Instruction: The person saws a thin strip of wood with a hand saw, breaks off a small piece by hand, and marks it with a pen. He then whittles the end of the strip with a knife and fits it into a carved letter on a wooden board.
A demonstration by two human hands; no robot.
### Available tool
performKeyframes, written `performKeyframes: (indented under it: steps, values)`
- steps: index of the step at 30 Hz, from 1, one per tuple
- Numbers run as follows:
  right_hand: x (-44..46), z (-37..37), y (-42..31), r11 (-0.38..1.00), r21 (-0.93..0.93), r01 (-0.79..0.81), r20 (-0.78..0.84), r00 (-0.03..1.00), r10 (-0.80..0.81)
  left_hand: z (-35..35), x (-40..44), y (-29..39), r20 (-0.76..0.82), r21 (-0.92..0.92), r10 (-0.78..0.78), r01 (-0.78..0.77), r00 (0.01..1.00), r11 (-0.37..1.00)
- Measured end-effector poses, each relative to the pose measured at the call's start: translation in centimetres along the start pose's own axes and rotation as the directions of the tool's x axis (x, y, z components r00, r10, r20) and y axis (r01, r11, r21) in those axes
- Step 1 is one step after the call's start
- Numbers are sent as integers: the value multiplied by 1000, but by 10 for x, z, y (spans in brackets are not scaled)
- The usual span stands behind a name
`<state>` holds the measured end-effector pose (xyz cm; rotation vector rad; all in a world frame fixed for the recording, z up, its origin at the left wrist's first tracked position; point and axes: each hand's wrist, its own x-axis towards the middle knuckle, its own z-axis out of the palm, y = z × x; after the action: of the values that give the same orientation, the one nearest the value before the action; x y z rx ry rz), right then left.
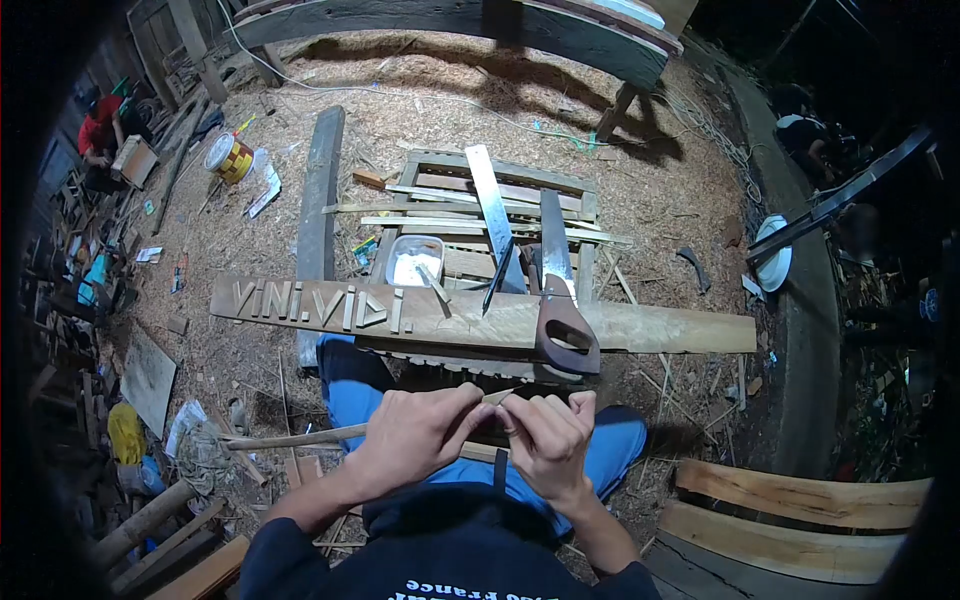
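Observation:
My left hand (415, 432) is closed around a thin wooden strip (295, 438), whose long end sticks out to the left. Close beside it, my right hand (548, 440) pinches the strip's short end, with the fingertips of both hands nearly meeting above my lap. Just beyond them lies a wooden board (660, 328) with raised wooden letters (320, 306) reading "VINI.VIDI." on its left part. A handsaw (565, 325) rests across the board, handle toward me. Left of the saw are a metal ruler (488, 195), a black pen (497, 278) and a few small wood pieces (436, 290).
A slatted wooden crate (570, 185) under the board carries several thin strips and a white plastic tub (413, 262). A dark plank (322, 190) lies left, near a paint bucket (229, 157). A person in red (100, 130) sits far left. Planks (800, 495) lie at right.

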<state>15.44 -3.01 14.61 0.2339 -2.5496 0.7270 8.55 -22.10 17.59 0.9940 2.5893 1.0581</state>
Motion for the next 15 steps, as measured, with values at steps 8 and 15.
performKeyframes:
  steps: [8, 15]
  values:
    - [5, -1, -3, 996, 88, 20, -23, 1000, -18, -11, -1, 1, -5, -69, 7, -7, 1000, 998]
    - [-6, -50, 61, 752, 451, -481, -99, 810, 578, -91, -34, -89, -478, -163, -409, 379, 777, 911]
